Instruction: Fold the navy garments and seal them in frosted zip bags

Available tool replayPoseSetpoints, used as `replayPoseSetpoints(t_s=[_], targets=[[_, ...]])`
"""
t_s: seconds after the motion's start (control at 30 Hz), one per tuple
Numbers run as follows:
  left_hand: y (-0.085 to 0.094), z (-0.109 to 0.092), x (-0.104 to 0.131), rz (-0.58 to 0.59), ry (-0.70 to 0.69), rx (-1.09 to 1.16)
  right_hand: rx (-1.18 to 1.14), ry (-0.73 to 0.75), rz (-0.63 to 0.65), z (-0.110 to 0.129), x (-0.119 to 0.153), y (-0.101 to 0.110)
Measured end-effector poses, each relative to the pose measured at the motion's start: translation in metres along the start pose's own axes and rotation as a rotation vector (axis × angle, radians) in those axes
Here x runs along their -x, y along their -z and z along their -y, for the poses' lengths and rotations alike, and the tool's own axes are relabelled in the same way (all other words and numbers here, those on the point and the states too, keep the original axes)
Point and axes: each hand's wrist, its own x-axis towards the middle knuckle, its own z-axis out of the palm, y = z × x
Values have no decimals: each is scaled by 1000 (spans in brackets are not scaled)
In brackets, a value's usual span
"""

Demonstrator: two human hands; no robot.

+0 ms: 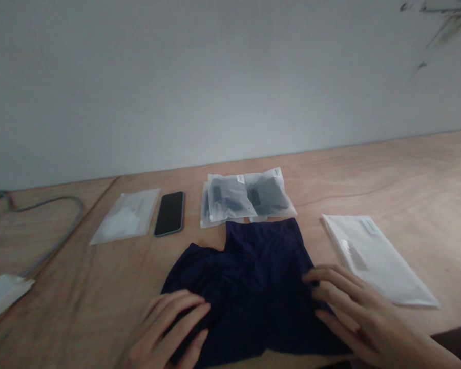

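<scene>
A dark navy cloth garment (253, 287) lies spread on the wooden table, with one part reaching back toward the packets. My left hand (172, 328) rests at its left side, fingers apart on the fabric. At the garment's right edge, my right hand (349, 307) touches the cloth with its fingers spread. Neither hand grips anything. Just behind the garment are frosted zip packets (230, 197) with dark contents, partly overlapping one another.
A black phone (169, 213) lies left of the packets, beside a flat translucent bag (126, 216). White packages (376, 256) lie at the right. A grey cable (63, 238) leads to a white object (5, 294) at the left edge. The wall (215, 82) stands behind.
</scene>
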Motion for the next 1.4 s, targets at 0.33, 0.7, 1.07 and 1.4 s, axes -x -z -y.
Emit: replayPoseSetpoints(t_s=[0.33,0.7,1.07,1.4], targets=[[-39,24,-22,321,22,-177,196,-70,156,-30,-23,-38],[-31,16,-23,225,-17,-201,152,-70,69,-33,-32,-18],[-39,-37,-32,123,13,27,185,-34,-69,-45,-197,-46],[-43,-33,-25,146,70,91,180,2,-99,-45,-168,-13]])
